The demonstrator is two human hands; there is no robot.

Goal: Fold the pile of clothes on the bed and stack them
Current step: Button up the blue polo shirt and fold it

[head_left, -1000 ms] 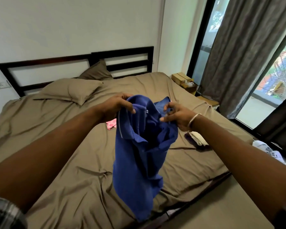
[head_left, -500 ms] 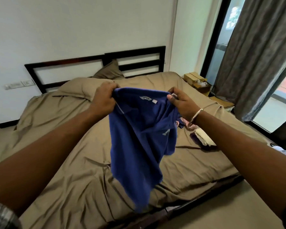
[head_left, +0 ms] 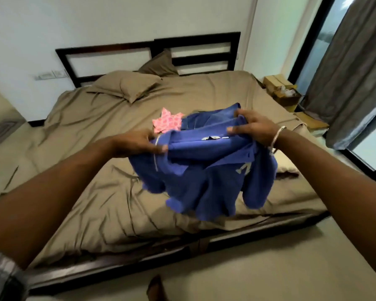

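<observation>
Blue shirt held up over the bed, ready to be laid flat for folding.

The left hand [head_left: 139, 142] and the right hand [head_left: 255, 127] each pinch the blue shirt [head_left: 204, 170] near its collar end, fingers curled into the cloth, so it hangs bunched above the brown sheet of the bed [head_left: 117, 203], near the front edge. This looks like the opening step of the fold: the next move calls for spreading the shirt flat on open sheet and smoothing its sleeves. A pink cloth [head_left: 167, 122] lies just behind the shirt, and something dark [head_left: 288, 174] lies on the sheet to the right; both may crowd the folding space. A pillow [head_left: 126, 85] rests well behind.
</observation>
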